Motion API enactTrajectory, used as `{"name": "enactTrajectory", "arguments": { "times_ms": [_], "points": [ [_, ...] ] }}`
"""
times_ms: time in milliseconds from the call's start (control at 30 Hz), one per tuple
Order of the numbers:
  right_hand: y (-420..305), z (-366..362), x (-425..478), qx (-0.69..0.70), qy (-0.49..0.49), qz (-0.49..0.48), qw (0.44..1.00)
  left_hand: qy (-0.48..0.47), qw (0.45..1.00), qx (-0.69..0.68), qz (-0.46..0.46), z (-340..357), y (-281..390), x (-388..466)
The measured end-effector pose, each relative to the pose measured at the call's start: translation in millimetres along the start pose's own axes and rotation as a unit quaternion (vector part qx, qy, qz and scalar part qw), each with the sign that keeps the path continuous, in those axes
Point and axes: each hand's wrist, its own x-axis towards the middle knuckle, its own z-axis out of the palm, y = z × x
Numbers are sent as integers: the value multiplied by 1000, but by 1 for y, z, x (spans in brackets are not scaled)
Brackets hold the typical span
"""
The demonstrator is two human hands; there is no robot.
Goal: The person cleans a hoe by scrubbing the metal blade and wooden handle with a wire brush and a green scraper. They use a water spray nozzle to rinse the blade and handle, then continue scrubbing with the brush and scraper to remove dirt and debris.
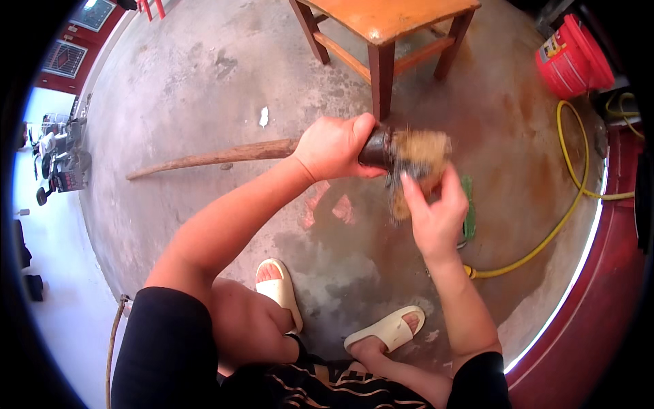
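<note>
My left hand (334, 148) grips a tool by its dark socket (377, 148), where a long wooden handle (225, 159) meets the head. The handle runs out to the left, above the concrete floor. At the socket's right is a blurred, yellowish-brown head (421, 148) with rough, fibrous edges; its exact kind I cannot tell. The fingers of my right hand (437, 204) pinch the lower part of this head, at a dark grey patch. Part of the head is hidden behind those fingers.
A wooden stool (380, 25) stands ahead. A red bucket (575, 59) is at the upper right, with a yellow hose (549, 243) curving below it. Beyond my right hand lies a green object (468, 209). A thin stick (115, 337) stands at the lower left, and reddish scraps (343, 209) lie underneath.
</note>
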Motion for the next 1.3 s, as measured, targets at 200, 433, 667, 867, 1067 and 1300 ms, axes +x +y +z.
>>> {"name": "enactTrajectory", "arguments": {
  "times_ms": [200, 433, 667, 867, 1067, 1300],
  "points": [
    [8, 17, 11, -125, 10, -142, 982, 13, 1000, -9, 13, 0, -1, 4],
    [16, -11, -17, -167, -33, -87, 981, 20, 1000, -6, 17, 1, 2, 8],
    [29, 25, -10, -288, -96, -223, 926, 0, 1000, 26, -1, -1, -9, 1],
    [124, -88, -65, -267, -100, 93, 954, -35, 999, 17, -5, -4, 5, 9],
    [148, -167, -108, -402, -288, 211, 843, -22, 1000, -13, 14, -4, -2, 5],
    [223, -136, -183, -525, -181, 8, 832, 2, 999, 4, 35, 0, 0, 9]
  ]
}}
